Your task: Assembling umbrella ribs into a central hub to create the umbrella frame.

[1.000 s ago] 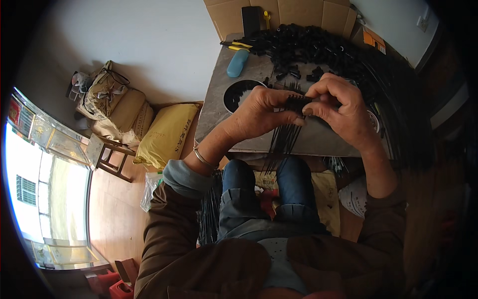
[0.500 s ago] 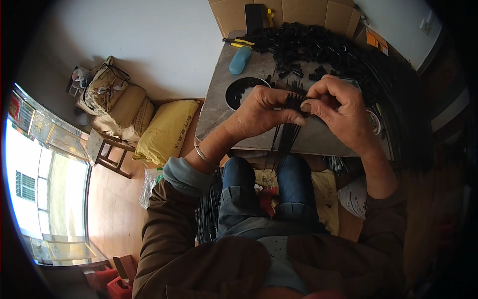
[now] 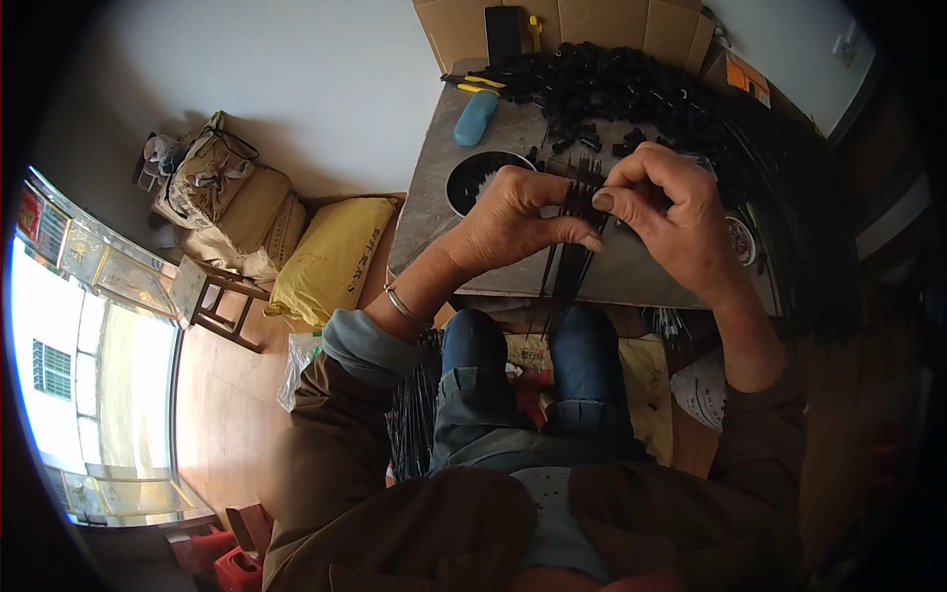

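Observation:
Over the near part of the table, my left hand (image 3: 518, 222) grips a bundle of thin black strands (image 3: 567, 266) between thumb and fingers. The strands' upper ends stick up above the fingers, and their long ends hang toward my knees. My right hand (image 3: 666, 207) is closed in a pinch at the right side of the bundle, its thumb tip next to the strands. What lies between those fingertips is too small to make out. A dark bowl (image 3: 459, 187) with whitish contents stands just beyond my left hand.
Many black tubular parts (image 3: 612, 94) are heaped at the table's (image 3: 424, 212) back. A blue case (image 3: 476, 118) and yellow-handled pliers (image 3: 481, 83) lie left of them. Long black strands (image 3: 789, 197) cover the right side. A yellow sack (image 3: 330, 261) and wooden stool (image 3: 227, 306) stand left.
My right hand has shifted very slightly left and up against the bundle. My left hand keeps its grip in nearly the same place.

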Demonstrator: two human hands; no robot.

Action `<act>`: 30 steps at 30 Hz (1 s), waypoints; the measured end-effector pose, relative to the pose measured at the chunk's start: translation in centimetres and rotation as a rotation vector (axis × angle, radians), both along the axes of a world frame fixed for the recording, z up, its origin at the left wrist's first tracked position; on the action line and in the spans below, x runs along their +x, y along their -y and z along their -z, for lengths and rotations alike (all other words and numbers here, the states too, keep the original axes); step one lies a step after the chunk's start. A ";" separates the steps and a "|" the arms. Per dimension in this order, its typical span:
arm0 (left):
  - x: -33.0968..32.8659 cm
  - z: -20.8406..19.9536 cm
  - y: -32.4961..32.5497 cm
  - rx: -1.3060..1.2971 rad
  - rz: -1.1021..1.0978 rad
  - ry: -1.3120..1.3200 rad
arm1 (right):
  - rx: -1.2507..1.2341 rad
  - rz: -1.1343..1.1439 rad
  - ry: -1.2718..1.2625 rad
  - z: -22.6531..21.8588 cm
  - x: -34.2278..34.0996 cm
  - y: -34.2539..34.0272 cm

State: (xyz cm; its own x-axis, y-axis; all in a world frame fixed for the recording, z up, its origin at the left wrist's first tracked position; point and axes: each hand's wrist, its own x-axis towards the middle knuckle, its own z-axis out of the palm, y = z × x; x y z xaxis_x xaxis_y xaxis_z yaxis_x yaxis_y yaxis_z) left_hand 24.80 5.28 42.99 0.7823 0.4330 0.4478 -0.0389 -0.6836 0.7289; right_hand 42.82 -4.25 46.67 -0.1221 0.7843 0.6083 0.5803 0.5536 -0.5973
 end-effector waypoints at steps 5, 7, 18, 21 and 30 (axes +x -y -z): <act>0.0 -0.2 0.1 0.019 0.010 0.001 | 0.019 -0.013 -0.026 0.2 0.2 -0.2; -0.1 -0.3 0.1 0.012 0.009 -0.010 | 0.038 -0.011 0.031 -0.2 0.2 -0.2; -0.1 0.2 -0.8 0.090 0.000 -0.068 | 0.094 0.058 0.118 -0.1 -0.3 -0.4; 0.7 0.7 -0.7 0.123 0.028 0.096 | 0.170 0.100 0.208 -0.5 -0.4 0.0; 1.8 5.0 0.5 -0.088 0.160 0.161 | 0.403 -0.041 0.282 0.4 -1.6 -1.7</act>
State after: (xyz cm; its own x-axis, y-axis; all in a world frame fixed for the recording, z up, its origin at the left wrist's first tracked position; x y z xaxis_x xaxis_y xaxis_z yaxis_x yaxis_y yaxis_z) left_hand 26.62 4.82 38.02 0.7659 0.3524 0.5378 -0.2616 -0.5933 0.7613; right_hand 41.20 -2.57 46.24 -0.3517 0.4842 0.8012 0.6613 0.7342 -0.1535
